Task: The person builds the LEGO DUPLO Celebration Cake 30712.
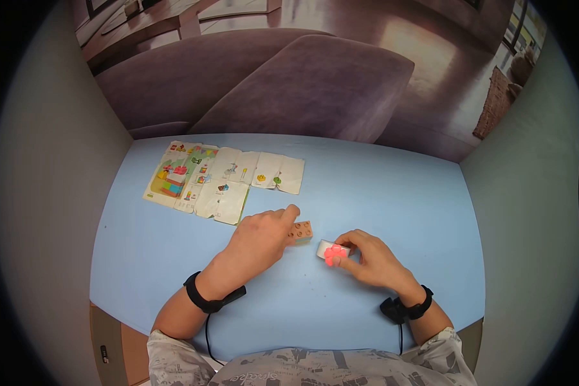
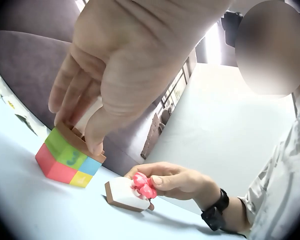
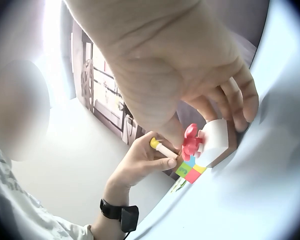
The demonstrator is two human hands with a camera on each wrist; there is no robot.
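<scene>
A stack of toy building bricks rests on the table, with green, blue, red and yellow blocks under a brown studded brick. My left hand reaches over the stack, thumb and fingers gripping around the brown top brick. Under that palm, a white candle piece with a yellow tip shows in the right wrist view. To the right, my right hand holds a white brick with a brown base. A pink flower-shaped piece sits on the white brick, the right thumb against it.
Unfolded picture instruction sheets lie at the back left of the light blue table. Grey side walls stand at both ends. Black bands with small cameras are on both wrists, their cables hanging toward the body.
</scene>
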